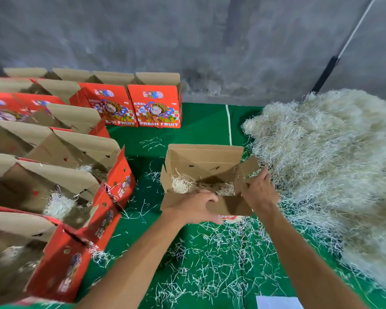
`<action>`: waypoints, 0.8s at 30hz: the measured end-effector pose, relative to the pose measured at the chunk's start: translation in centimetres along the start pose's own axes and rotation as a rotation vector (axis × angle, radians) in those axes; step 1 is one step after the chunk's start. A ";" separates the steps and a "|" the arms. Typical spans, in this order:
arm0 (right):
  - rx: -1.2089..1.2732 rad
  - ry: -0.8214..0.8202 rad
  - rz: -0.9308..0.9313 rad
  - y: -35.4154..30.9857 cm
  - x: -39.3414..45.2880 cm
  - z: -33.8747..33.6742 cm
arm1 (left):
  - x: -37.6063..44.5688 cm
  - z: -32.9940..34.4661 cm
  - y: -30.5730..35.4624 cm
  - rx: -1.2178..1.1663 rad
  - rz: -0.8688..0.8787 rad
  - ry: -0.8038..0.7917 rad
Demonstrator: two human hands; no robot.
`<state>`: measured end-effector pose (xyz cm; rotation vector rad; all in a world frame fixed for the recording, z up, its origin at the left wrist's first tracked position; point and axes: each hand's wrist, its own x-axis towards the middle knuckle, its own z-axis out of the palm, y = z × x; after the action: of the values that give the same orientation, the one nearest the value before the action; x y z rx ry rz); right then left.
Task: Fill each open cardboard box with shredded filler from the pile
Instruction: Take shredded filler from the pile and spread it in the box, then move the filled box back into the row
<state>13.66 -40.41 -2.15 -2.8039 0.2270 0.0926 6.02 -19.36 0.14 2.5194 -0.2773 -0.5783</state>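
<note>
An open cardboard box (206,172) is set on the green mat (201,128), just left of the large pile of shredded filler (334,166), with a thin layer of filler (187,186) seen lying in its bottom. Its near flap (230,206) is gripped by the left hand (196,207), fingers curled over the flap's edge and thumb underneath. Its right flap (246,175) is pinched by the right hand (257,192), fingers closed on the cardboard beside the pile. Loose filler strands (210,259) are scattered on the mat nearer the person than the box. Rows of red printed fruit boxes (76,175) are ranged to the left of the box, several holding filler, and two more (157,105) are stood behind it against the grey wall (187,36).
</note>
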 end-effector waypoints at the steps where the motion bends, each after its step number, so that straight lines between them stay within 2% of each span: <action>1: 0.026 0.011 -0.014 -0.2 -0.4 -0.2 | -0.2 0.3 0.3 0.032 0.010 0.013; 5: 0.076 0.077 -0.121 -1.3 -1.1 -1.0 | -0.8 1.3 0.7 0.075 0.007 0.165; 8: 0.188 -0.004 -0.236 -2.4 -1.3 -1.2 | -1.3 1.1 0.6 0.197 0.002 0.315; 10: 0.326 -0.086 -0.227 -2.8 -1.3 -1.2 | -1.7 0.5 0.3 0.209 -0.032 0.354; 12: 0.477 -0.188 -0.155 -3.0 -1.3 -0.8 | -2.0 0.0 -0.1 0.189 -0.058 0.350; 14: 0.505 -0.250 -0.119 -3.4 -1.3 -0.1 | -2.3 -0.7 -0.6 0.162 -0.066 0.297; 17: 0.428 -0.212 -0.076 -4.0 -1.2 1.1 | -2.4 -2.4 -2.1 0.057 -0.051 0.207; 24: 0.473 -0.199 0.020 -7.0 -1.1 2.8 | -2.8 -7.2 -6.9 0.020 -0.006 0.175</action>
<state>13.63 -32.79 -2.48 -2.3045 0.1980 0.2822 7.37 -9.40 2.87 2.5712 -0.2120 -0.3557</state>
